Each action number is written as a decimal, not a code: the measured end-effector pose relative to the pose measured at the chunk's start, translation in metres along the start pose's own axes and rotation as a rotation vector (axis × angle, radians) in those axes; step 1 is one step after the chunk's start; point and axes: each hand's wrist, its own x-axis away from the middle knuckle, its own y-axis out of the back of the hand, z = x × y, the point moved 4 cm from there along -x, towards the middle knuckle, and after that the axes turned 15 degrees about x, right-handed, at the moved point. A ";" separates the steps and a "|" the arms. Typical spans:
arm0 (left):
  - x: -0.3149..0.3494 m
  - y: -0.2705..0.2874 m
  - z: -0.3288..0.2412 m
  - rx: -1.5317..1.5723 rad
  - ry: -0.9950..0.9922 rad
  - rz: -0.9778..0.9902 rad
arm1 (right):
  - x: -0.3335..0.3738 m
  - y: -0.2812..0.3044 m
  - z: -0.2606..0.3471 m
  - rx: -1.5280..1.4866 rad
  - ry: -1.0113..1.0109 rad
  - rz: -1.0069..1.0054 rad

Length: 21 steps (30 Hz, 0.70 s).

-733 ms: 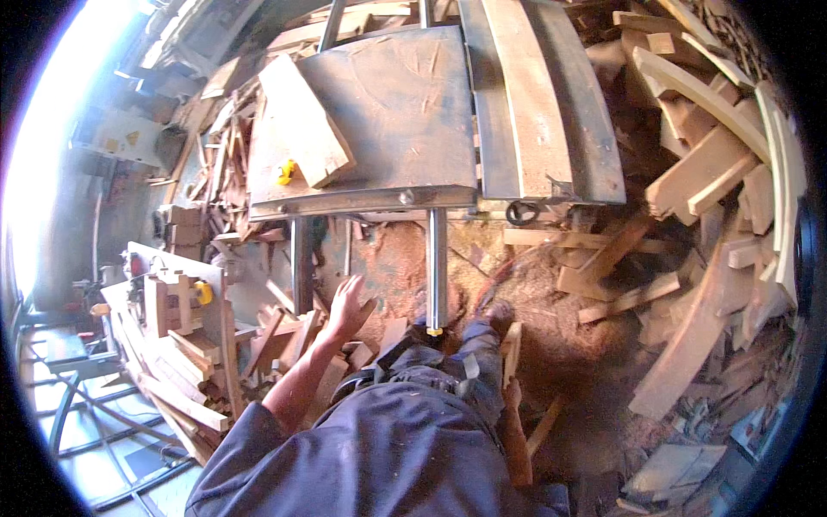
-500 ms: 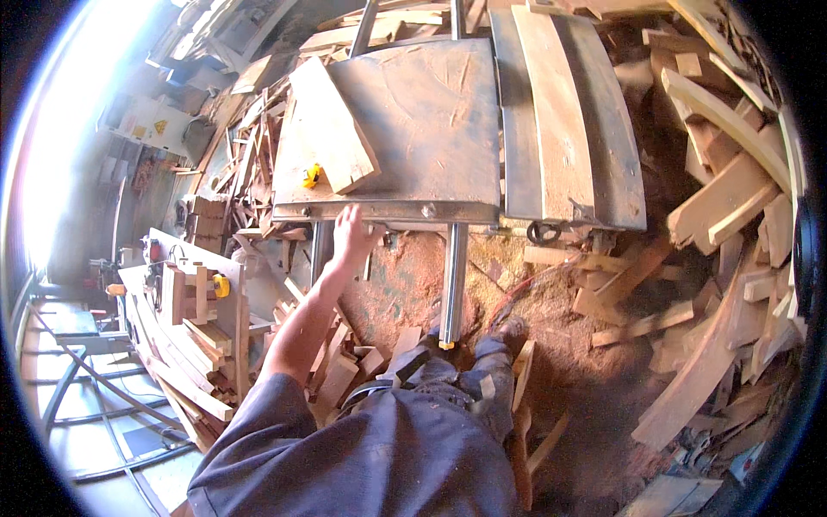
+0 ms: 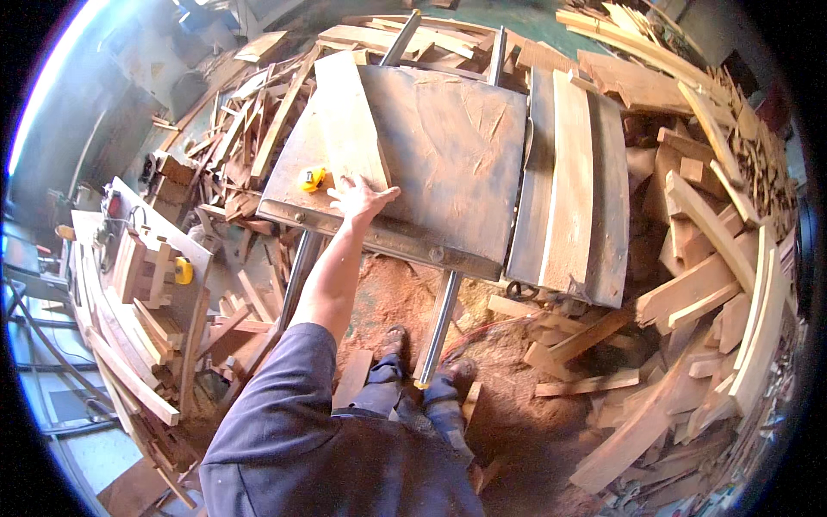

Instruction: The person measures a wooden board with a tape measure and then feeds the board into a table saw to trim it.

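So nearest up is the dark sleeve (image 3: 276, 405) and, below it, a pair of shoes (image 3: 461, 370) standing in sawdust (image 3: 517, 414). The right hand isn't showing, so can't tell you anything about its grip.

A steel rail (image 3: 439, 327) runs out from under the table (image 3: 452, 172) toward the feet. Over to the left there's a stack (image 3: 146, 340) of strips heaped lengthwise, with short blocks (image 3: 129, 263) on top and a pale panel (image 3: 185, 228) behind them; a yellow gadget (image 3: 183, 270) sits by the panel. Can't tell if a bin or a bench is holding that lot.

Left hand (image 3: 364, 202) is palm down with the fingers spread, clamped on nothing, just laid over the near end of the board (image 3: 349, 112). That board lies flat on the table, toward its left side, running away from the person. A yellow tape measure (image 3: 312, 179) is on the table too, just left of the board.

Right of the table, a side bed (image 3: 607, 189) carries a long plank (image 3: 568, 181), handwheel (image 3: 521, 290) at its near edge. Scraps (image 3: 698, 284) are heaped loosely beyond it, and more offcuts (image 3: 357, 36) lie behind the table.
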 end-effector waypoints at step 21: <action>-0.045 -0.032 0.042 -0.193 -0.083 -0.049 | 0.073 -0.017 0.091 0.013 -0.059 -0.329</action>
